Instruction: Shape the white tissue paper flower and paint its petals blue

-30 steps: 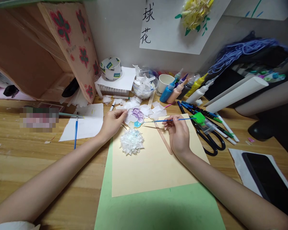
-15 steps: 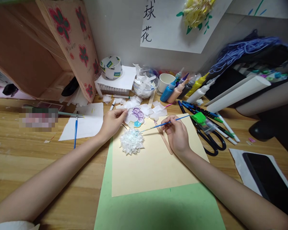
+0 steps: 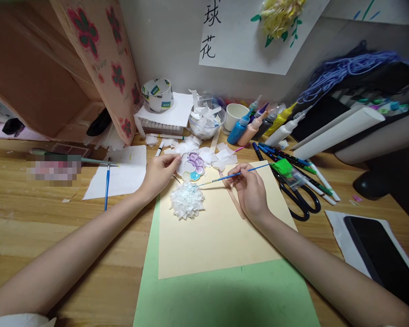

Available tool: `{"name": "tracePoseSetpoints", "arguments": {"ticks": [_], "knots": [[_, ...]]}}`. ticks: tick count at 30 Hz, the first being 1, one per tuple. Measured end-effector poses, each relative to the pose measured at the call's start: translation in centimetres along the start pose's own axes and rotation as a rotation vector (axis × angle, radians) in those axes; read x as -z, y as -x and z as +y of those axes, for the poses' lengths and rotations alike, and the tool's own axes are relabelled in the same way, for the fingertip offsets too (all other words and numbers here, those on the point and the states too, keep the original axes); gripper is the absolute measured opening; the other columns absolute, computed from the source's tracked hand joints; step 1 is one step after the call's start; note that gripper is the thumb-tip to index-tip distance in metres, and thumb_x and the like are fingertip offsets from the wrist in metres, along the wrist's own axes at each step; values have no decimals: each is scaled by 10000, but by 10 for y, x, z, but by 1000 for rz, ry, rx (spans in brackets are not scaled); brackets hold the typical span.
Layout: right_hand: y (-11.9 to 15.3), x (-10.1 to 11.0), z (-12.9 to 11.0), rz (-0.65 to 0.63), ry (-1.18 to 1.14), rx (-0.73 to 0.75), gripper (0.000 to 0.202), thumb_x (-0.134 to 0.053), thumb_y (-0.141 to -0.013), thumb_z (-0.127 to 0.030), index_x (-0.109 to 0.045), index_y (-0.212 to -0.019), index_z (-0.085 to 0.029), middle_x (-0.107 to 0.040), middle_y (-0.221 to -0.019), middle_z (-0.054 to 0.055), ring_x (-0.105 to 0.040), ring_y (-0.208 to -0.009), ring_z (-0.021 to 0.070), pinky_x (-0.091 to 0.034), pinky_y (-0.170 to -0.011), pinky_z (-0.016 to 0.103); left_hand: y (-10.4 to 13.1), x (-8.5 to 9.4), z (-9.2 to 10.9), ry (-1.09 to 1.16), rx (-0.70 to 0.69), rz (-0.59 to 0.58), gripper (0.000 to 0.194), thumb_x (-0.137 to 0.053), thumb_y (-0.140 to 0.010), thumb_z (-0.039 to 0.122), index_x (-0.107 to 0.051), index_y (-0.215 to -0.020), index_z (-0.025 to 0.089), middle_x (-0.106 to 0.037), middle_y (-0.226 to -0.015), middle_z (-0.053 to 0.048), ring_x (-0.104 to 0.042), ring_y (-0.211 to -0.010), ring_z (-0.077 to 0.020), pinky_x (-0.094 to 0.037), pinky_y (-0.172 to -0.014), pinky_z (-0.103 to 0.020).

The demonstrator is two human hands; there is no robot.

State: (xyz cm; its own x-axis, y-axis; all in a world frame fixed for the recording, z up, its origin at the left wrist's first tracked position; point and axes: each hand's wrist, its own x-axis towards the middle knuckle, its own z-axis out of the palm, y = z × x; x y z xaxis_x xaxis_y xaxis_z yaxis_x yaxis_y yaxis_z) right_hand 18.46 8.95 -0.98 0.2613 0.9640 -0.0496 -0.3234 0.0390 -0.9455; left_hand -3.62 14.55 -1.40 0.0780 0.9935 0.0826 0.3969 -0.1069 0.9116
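Observation:
My right hand is closed on a thin blue paintbrush. The brush tip reaches left to the upper right edge of a white paper flower, which has pale blue tints near its top. Thumb and fingers of my left hand pinch the left rim of a small white paint palette with purple and turquoise paint in its wells. The flower lies on a cream sheet, over a green sheet. A flat wooden stick rests on the cream sheet beside my right hand.
Several paint bottles, a paper cup and a bowl of paper scraps stand at the back. To the right lie pens, black-handled scissors and a phone. Another brush lies left on white paper.
The brush tip has shifted slightly left and up along the flower's upper right edge. My left hand and the palette look unmoved.

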Motion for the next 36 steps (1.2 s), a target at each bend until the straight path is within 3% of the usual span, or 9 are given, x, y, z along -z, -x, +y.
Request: {"name": "tracePoseSetpoints", "arguments": {"ticks": [36], "knots": [[1, 1, 0, 17, -23, 58, 140, -501, -772, -182, -570, -651, -191, -557, -660, -22, -533, -600, 86, -438, -538, 193, 0, 1, 1, -27, -10, 4, 363, -579, -829, 432, -752, -967, 144, -751, -913, -65, -665, -812, -201, -492, -674, -263]]}}
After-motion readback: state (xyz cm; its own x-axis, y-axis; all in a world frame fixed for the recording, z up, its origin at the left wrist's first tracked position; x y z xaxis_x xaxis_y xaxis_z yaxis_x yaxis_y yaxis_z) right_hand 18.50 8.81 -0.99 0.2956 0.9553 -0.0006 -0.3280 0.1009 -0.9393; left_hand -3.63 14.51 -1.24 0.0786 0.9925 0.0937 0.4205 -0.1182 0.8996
